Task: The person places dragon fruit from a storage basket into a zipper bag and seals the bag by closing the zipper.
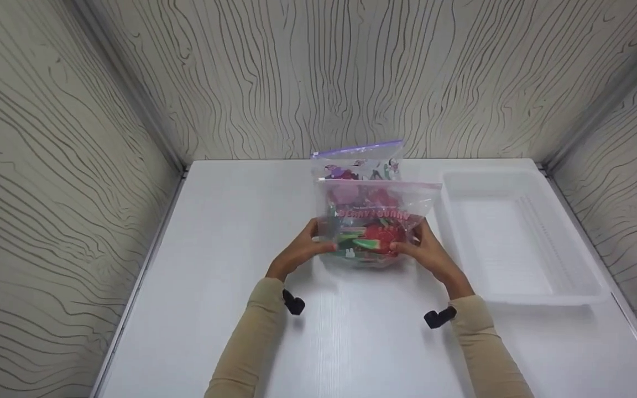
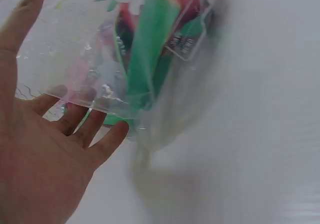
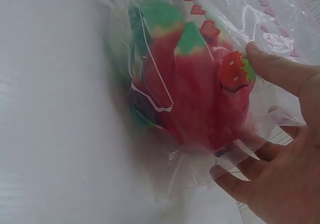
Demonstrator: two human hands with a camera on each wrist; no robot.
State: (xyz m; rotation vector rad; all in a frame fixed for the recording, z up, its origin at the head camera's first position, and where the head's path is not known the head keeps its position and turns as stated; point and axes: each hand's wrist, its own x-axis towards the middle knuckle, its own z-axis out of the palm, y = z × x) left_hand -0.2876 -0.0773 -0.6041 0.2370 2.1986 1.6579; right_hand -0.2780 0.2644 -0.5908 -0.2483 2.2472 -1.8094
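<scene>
Both hands hold a clear zip bag (image 1: 368, 214) with pink lettering and a pink strip along its top. The left hand (image 1: 302, 250) grips its left side, thumb in front and fingers behind. On the opposite side, the right hand (image 1: 432, 255) holds the bag the same way, thumb against its printed front. Inside shows a rounded red thing with green pointed tips (image 3: 195, 84), like a toy dragon fruit, with a tag in a clear sleeve. Just behind stands a second zip bag (image 1: 358, 163) with a purple top strip, its lower part covered by the front bag.
To the right on the white table (image 1: 230, 221) sits a white rectangular plastic tray (image 1: 523, 299), close beside the right hand. Wood-grain panels (image 1: 296, 72) rise at the back and both sides. Black wrist cameras are strapped over the tan sleeves (image 1: 252, 331).
</scene>
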